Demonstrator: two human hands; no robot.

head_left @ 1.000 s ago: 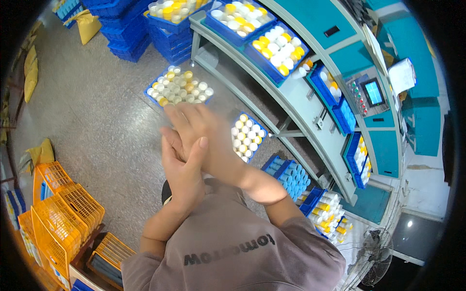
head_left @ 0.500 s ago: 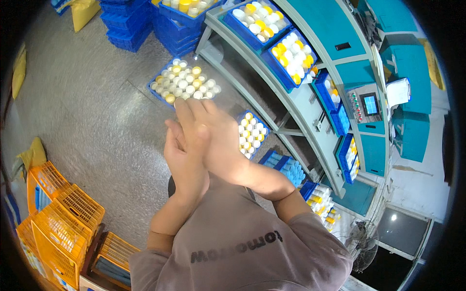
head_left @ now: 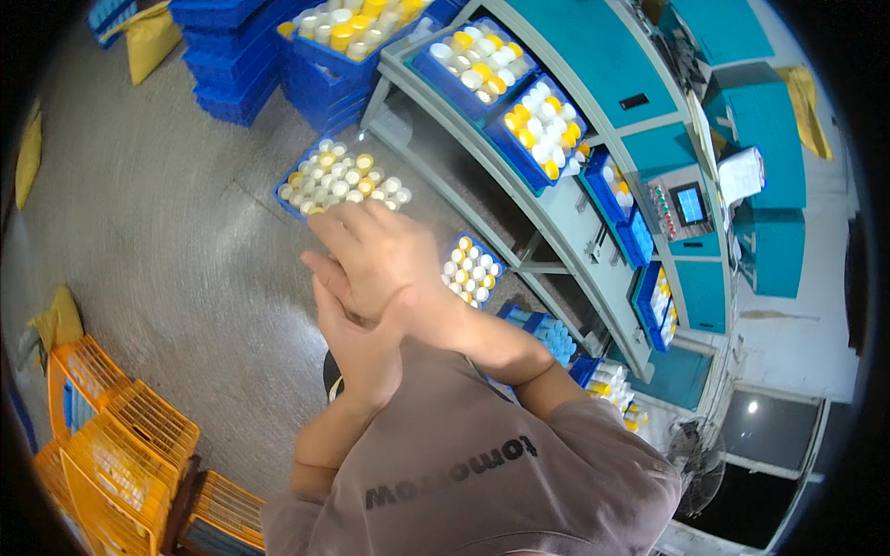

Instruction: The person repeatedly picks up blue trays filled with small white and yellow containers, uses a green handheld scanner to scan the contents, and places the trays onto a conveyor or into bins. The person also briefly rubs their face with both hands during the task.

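Observation:
My two bare hands are together in front of my chest, above the floor. My left hand (head_left: 360,350) comes up from below and is closed about the wrist end of my right hand, its thumb side lying against it; some of its fingers are hidden beneath. Across the top lies my right hand (head_left: 394,259), back up, fingers loosely bent and pointing away, thumb held apart. Nothing shows in it. Beyond my fingertips, down on the floor, a blue crate (head_left: 283,193) stands full of white and yellow capped cylinders; a smaller crate of capped cylinders (head_left: 471,271) is to the right.
To the right runs a long grey-green machine bench (head_left: 556,243) with blue crates on it and a control panel (head_left: 687,206). Blue crates (head_left: 227,69) are stacked at the far left, orange baskets (head_left: 144,426) at the near left. A fan (head_left: 700,468) stands at the near right.
My right hand has shifted a little toward me over the left, and its thumb has come apart. My left hand now sits at the right wrist. The view has shifted slightly.

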